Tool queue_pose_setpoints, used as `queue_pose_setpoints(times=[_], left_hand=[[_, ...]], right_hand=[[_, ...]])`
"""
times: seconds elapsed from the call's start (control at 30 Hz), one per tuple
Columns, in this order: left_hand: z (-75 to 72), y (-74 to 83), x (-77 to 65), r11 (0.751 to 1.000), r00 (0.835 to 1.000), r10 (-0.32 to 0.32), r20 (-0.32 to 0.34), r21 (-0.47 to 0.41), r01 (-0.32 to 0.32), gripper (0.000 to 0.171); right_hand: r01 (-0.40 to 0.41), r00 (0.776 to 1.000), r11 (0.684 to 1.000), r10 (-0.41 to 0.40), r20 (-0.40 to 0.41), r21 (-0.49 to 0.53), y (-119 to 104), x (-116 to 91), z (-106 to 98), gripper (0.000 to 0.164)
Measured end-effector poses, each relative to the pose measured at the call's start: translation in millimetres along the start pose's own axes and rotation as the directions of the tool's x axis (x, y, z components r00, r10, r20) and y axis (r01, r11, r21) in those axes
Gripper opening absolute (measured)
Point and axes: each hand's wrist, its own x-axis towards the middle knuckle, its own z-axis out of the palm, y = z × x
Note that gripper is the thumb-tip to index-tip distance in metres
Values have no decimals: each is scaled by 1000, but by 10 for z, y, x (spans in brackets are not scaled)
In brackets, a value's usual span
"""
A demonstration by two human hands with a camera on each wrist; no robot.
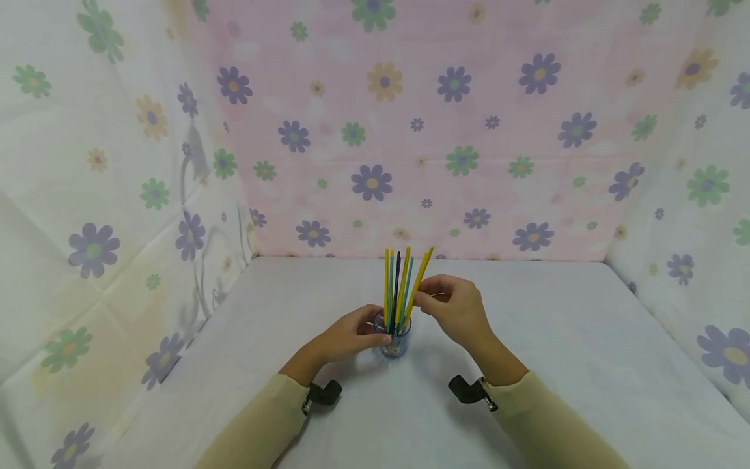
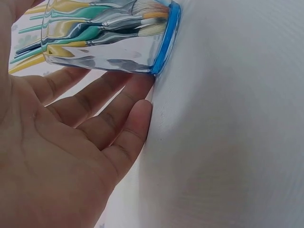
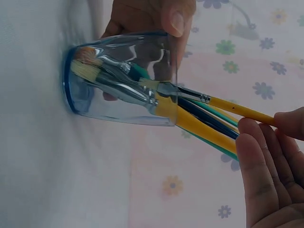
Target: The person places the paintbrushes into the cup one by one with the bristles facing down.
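Note:
A clear cup (image 1: 395,350) with a blue base (image 2: 167,40) stands upright on the table, bristle ends of several paintbrushes down inside it. My left hand (image 1: 350,335) holds the cup, thumb near the rim and fingers around the far side. My right hand (image 1: 459,307) pinches the handle of a yellow paintbrush (image 3: 242,110) between thumb and fingers. This brush slants to the right, its bristles just inside the cup's mouth in the right wrist view. The other brushes (image 3: 209,132) have yellow, teal and dark blue handles and lean together in the cup.
A white-covered table (image 1: 527,404) spreads around the cup. Flower-printed cloth (image 1: 410,130) hangs behind it and along both sides. A dark wrist-worn mount (image 1: 325,393) sits at the left cuff, another mount (image 1: 467,389) at the right.

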Motion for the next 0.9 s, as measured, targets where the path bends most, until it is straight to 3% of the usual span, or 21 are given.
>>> queue_pose_setpoints(times=[0.4,0.9], left_hand=[[-6,25,6,1000,1000,2,6,26,-3,53],[6,29,15,999,1000,-7,20,46,6,55]], right_hand=[[-38,999,999,39,37,-35,121,9,127,10],[-116,991,991,120,57,-71,239,29,112,13]])
